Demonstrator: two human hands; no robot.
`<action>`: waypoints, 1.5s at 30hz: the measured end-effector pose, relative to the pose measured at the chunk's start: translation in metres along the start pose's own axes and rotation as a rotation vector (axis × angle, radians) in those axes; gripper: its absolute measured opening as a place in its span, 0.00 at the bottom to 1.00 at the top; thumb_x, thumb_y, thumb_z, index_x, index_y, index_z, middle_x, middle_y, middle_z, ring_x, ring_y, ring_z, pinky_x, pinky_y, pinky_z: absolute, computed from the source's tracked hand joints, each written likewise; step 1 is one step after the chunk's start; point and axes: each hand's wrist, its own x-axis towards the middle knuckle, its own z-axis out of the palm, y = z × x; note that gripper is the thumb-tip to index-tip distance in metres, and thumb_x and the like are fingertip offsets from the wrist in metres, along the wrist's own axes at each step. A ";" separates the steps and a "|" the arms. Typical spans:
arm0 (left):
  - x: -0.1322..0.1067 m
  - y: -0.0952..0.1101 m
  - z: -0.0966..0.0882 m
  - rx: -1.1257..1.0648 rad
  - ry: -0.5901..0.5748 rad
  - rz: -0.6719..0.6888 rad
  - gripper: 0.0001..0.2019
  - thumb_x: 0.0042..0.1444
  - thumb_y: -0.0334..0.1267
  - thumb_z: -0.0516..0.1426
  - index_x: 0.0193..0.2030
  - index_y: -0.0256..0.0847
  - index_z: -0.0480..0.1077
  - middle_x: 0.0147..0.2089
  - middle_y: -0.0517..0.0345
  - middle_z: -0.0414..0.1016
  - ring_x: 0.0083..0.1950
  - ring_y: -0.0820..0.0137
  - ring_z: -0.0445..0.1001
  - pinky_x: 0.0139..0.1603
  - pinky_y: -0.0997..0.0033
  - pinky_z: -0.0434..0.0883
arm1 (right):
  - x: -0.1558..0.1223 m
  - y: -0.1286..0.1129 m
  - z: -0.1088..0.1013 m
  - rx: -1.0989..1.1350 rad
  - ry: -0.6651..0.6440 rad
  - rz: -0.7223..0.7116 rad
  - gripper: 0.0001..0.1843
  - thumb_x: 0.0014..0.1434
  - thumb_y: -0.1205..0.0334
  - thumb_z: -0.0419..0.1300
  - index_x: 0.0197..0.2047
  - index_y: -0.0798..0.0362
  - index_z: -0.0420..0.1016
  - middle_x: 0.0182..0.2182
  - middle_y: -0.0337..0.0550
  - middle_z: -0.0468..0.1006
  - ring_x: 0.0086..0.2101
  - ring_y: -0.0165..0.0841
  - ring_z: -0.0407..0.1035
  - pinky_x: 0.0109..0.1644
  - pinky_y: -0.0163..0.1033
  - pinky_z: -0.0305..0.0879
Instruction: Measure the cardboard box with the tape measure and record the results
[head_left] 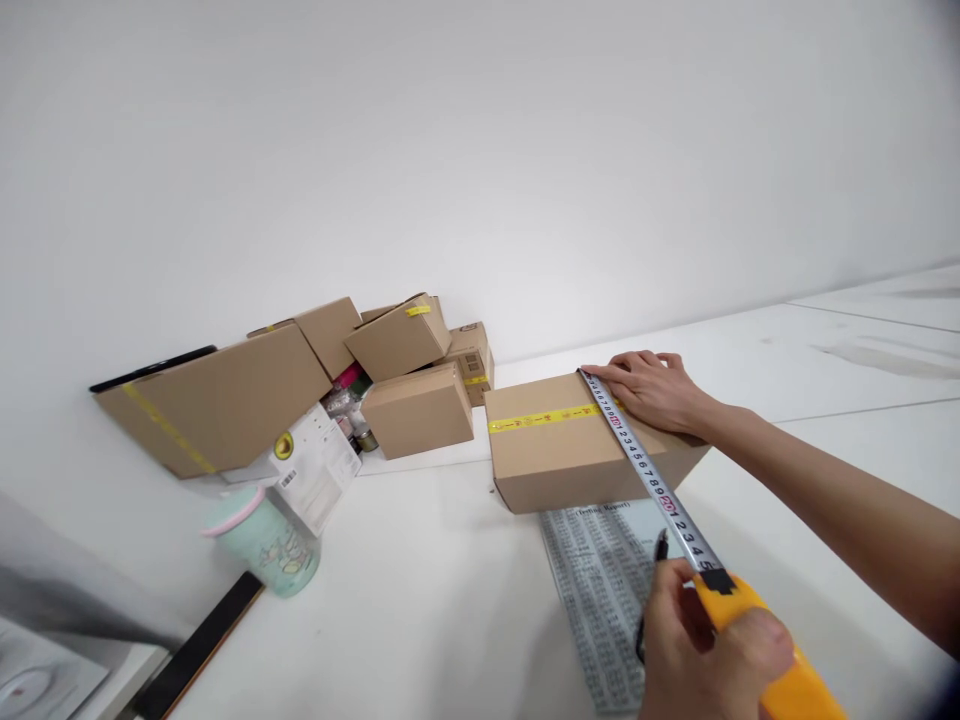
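Observation:
My left hand grips the yellow case of a tape measure, thumb on its top. A black pen sticks out from behind the same fingers. The metal blade runs from the case across a closed cardboard box sealed with yellow printed tape. At the box's far edge, my right hand presses the blade's end down, its other fingers bent over the top. Partly under the box and left hand lies a printed sheet, with "(Testing Report)" legible.
Several cardboard boxes are piled at the back left, against the white wall. Before them are a white carton with an avocado picture and a mint-green tumbler with a pink-rimmed lid. A dark bar lies near the lower left.

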 end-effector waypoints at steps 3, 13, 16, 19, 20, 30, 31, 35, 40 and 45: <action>-0.004 0.008 -0.004 -0.068 -0.054 -0.038 0.33 0.35 0.55 0.69 0.45 0.39 0.65 0.38 0.51 0.74 0.42 0.56 0.75 0.40 0.54 0.75 | 0.003 0.000 0.001 -0.016 -0.009 0.019 0.33 0.68 0.48 0.31 0.67 0.35 0.64 0.53 0.52 0.72 0.53 0.50 0.63 0.57 0.61 0.51; -0.006 0.008 -0.014 -0.098 -0.101 -0.015 0.36 0.34 0.58 0.70 0.46 0.39 0.65 0.39 0.50 0.74 0.44 0.57 0.73 0.38 0.53 0.76 | 0.003 0.000 0.001 0.007 -0.007 0.013 0.31 0.69 0.51 0.33 0.67 0.38 0.64 0.53 0.55 0.72 0.51 0.50 0.63 0.55 0.60 0.51; -0.003 0.005 -0.014 -0.054 -0.068 -0.005 0.34 0.34 0.55 0.70 0.45 0.38 0.67 0.40 0.50 0.74 0.44 0.58 0.73 0.42 0.54 0.75 | 0.001 -0.002 -0.002 0.003 -0.020 0.019 0.31 0.69 0.51 0.33 0.67 0.38 0.63 0.53 0.55 0.71 0.52 0.50 0.62 0.55 0.61 0.52; -0.003 0.002 -0.017 0.058 -0.033 0.077 0.29 0.34 0.51 0.70 0.40 0.37 0.68 0.37 0.52 0.73 0.41 0.61 0.73 0.47 0.59 0.72 | -0.002 -0.004 -0.004 0.013 -0.042 0.042 0.30 0.70 0.50 0.33 0.69 0.38 0.61 0.54 0.55 0.70 0.54 0.50 0.61 0.56 0.61 0.53; -0.006 0.002 -0.020 0.095 -0.030 0.096 0.28 0.35 0.51 0.70 0.40 0.37 0.68 0.37 0.52 0.73 0.41 0.62 0.72 0.47 0.60 0.71 | -0.004 -0.005 -0.004 0.031 -0.045 0.051 0.30 0.70 0.50 0.33 0.70 0.38 0.59 0.55 0.55 0.69 0.55 0.50 0.60 0.56 0.61 0.54; -0.063 0.080 -0.086 0.368 0.297 0.489 0.32 0.46 0.52 0.67 0.56 0.43 0.66 0.43 0.54 0.72 0.38 0.68 0.71 0.33 0.72 0.73 | -0.044 -0.018 -0.011 0.397 -0.013 0.634 0.58 0.55 0.27 0.49 0.76 0.54 0.36 0.60 0.64 0.69 0.49 0.58 0.70 0.50 0.61 0.67; -0.059 0.089 -0.097 0.364 0.339 0.519 0.30 0.48 0.52 0.66 0.56 0.44 0.66 0.44 0.55 0.71 0.39 0.68 0.71 0.34 0.72 0.73 | -0.049 -0.020 -0.012 0.417 -0.009 0.681 0.58 0.54 0.25 0.50 0.76 0.53 0.40 0.57 0.63 0.72 0.47 0.58 0.71 0.48 0.61 0.69; -0.038 0.106 -0.132 0.380 0.267 0.411 0.25 0.49 0.52 0.65 0.50 0.41 0.69 0.44 0.56 0.70 0.40 0.69 0.70 0.37 0.70 0.74 | -0.074 -0.029 -0.013 0.463 0.052 0.704 0.51 0.53 0.25 0.51 0.69 0.51 0.59 0.52 0.59 0.76 0.46 0.57 0.72 0.49 0.62 0.69; -0.017 0.104 -0.147 0.441 0.192 0.475 0.25 0.48 0.50 0.66 0.49 0.43 0.67 0.43 0.57 0.71 0.40 0.69 0.70 0.38 0.71 0.73 | -0.097 -0.033 0.009 0.677 0.283 0.480 0.44 0.60 0.33 0.53 0.72 0.44 0.49 0.61 0.50 0.69 0.55 0.51 0.68 0.57 0.57 0.67; 0.016 0.104 -0.161 0.508 0.226 0.585 0.26 0.45 0.49 0.67 0.48 0.44 0.66 0.42 0.58 0.71 0.41 0.70 0.70 0.39 0.72 0.71 | -0.098 -0.030 0.054 0.852 0.418 0.276 0.46 0.63 0.41 0.54 0.75 0.42 0.36 0.70 0.45 0.55 0.64 0.45 0.57 0.63 0.50 0.62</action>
